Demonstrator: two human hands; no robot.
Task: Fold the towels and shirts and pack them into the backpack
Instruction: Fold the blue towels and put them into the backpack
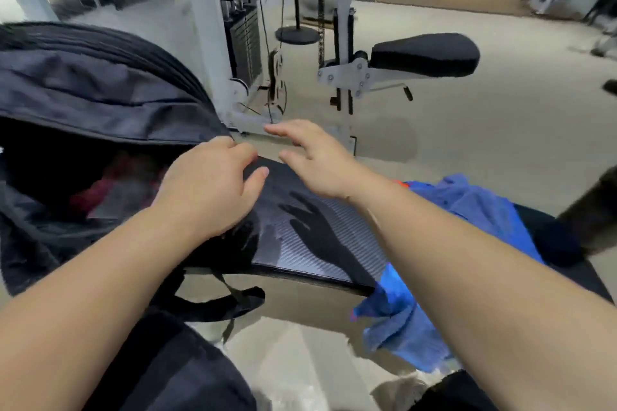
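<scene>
No readable text, label or number anywhere (the frame is blurred)

The backpack (100, 93) sits on the left end of the bench (320, 243), its mouth facing the near side and a bundled garment (100, 190) inside. A strap (233, 300) hangs below the bench's near edge. The left hand (213, 187) is at the opening's right rim. The right hand (320, 160) hovers just beside it, over the bench. A towel (474, 203) lies on the right, spilling over the near edge. On the floor behind stands a weight stack (245, 37), with a padded seat (424, 55) to its right.
</scene>
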